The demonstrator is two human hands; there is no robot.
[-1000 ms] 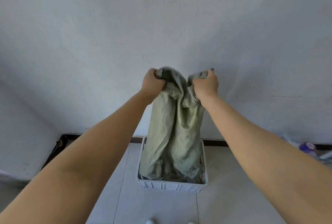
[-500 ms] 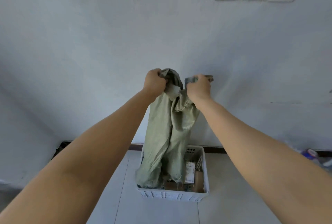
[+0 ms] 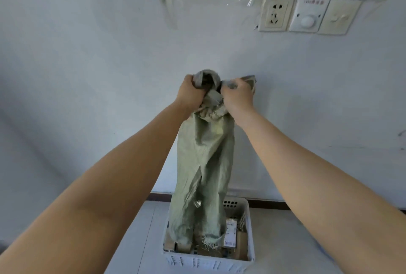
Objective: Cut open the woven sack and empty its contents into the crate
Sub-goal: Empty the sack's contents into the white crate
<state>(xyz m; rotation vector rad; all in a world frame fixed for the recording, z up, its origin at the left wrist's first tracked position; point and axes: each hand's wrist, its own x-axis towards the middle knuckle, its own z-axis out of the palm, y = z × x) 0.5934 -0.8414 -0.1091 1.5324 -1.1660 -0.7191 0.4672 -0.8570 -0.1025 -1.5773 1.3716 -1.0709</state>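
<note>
While both fists clamp the bunched upper end of the woven sack [image 3: 204, 164] — the left hand [image 3: 191, 92] at 9 o'clock of the knot of fabric, the right hand [image 3: 238, 96] at 3 o'clock, fingers curled tight into the cloth — the pale green bag hangs limp and upside down between the outstretched arms. Its frayed, cut mouth dangles inside the white crate [image 3: 208, 264] at 6 o'clock, toward the crate's left half. Labelled parcels [image 3: 230, 233] and brown boxes lie on the crate floor beside it. Wall sockets [image 3: 275, 13] sit at 1 o'clock on the white wall.

The sack looks close to empty, though its folds hide whether anything is lodged inside. Swung aside too soon, a caught item could fall past the low rim onto the tiles. Loose threads at the mouth might also snag a parcel — a hard shake could drag it out.
</note>
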